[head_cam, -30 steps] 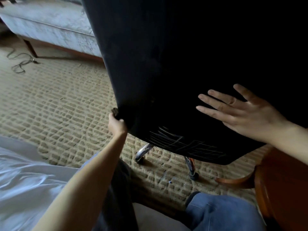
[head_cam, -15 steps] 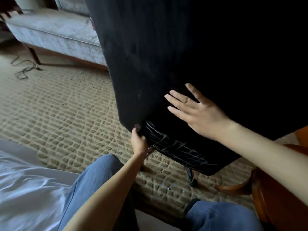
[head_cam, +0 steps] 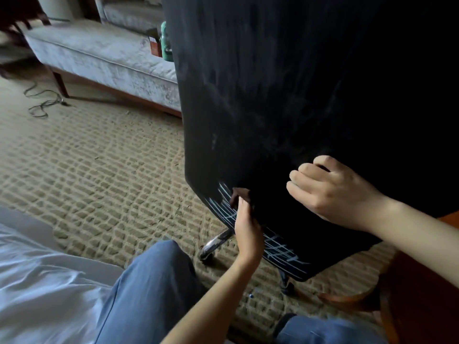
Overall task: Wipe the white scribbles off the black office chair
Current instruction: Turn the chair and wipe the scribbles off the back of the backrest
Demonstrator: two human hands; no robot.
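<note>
The black office chair (head_cam: pixel 298 83) fills the upper right, its back turned toward me. White scribbles (head_cam: pixel 278 247) cross its lower left corner, and faint chalky smears show higher up. My left hand (head_cam: pixel 248 232) is closed on a small dark cloth (head_cam: pixel 239 194) and presses it onto the scribbles near the chair's left edge. My right hand (head_cam: pixel 330 192) rests on the chair back just right of that, fingers curled in; I cannot see anything in it.
A chrome chair leg (head_cam: pixel 216 242) and caster stand on the woven carpet (head_cam: pixel 99 170). A pale sofa (head_cam: pixel 104 55) with a green bottle (head_cam: pixel 166 43) is behind. A cable (head_cam: pixel 42 103) lies far left, white bedding (head_cam: pixel 37 281) lower left, wooden furniture (head_cam: pixel 417 294) lower right.
My left hand slid right along the chair's lower edge onto the scribbles. My right hand moved left and its flat, spread fingers curled in. The view shifted, showing more sofa.
</note>
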